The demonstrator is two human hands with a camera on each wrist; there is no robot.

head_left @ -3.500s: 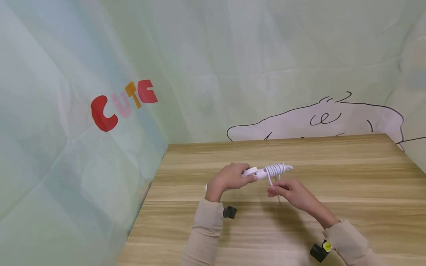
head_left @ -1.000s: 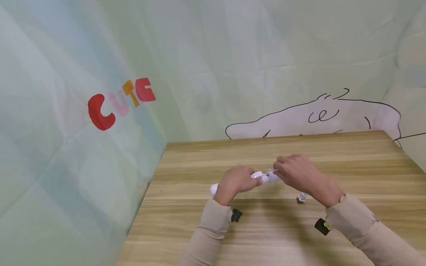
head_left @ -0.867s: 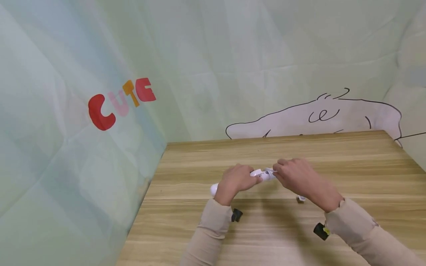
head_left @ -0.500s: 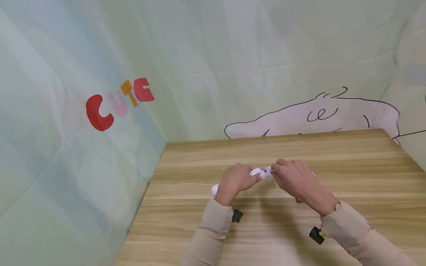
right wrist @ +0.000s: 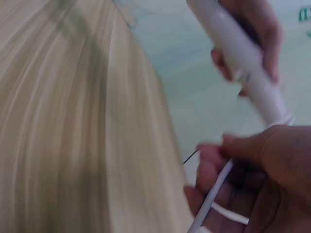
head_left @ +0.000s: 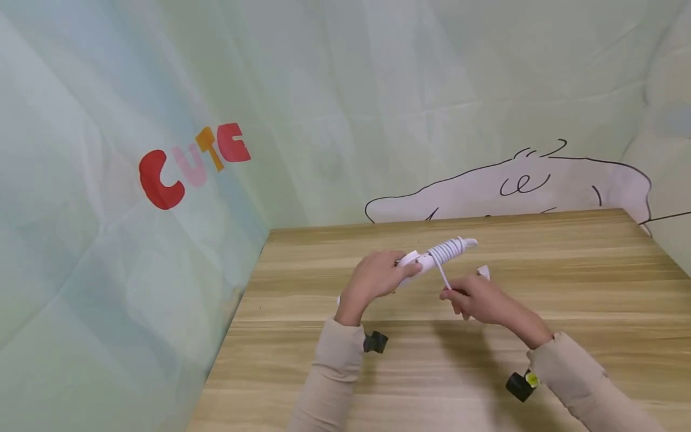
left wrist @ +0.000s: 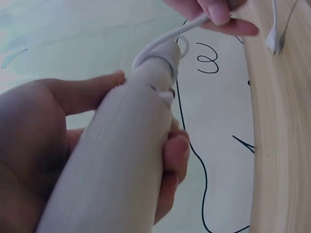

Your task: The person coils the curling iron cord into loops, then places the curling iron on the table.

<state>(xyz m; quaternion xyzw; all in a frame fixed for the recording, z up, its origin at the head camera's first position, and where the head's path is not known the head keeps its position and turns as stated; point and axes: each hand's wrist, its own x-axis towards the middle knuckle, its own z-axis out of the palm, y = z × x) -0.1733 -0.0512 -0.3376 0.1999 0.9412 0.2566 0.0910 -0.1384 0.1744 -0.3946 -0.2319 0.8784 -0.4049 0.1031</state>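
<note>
My left hand (head_left: 375, 277) grips a white, wand-shaped corded appliance (head_left: 423, 262) around its body, tilted with its cord end up to the right. White cord (head_left: 447, 249) lies in several close coils around the narrower end. From the coils a taut stretch runs down to my right hand (head_left: 480, 298), which pinches it between thumb and fingers. In the left wrist view the appliance's thick body (left wrist: 109, 145) lies between thumb and curled fingers. In the right wrist view the loose cord (right wrist: 211, 196) passes across the right palm. The appliance's other end is mostly hidden behind the left hand.
A white plug (head_left: 483, 272) shows just beyond the right hand, and in the left wrist view the plug (left wrist: 273, 41) hangs close over the table. The wood-grain table (head_left: 567, 270) ends at a fabric backdrop (head_left: 335, 120) at the back and left.
The right hand has come from over the coiled end round to its near side, drawing the cord down. The appliance's coiled end has risen, and the coils show again.
</note>
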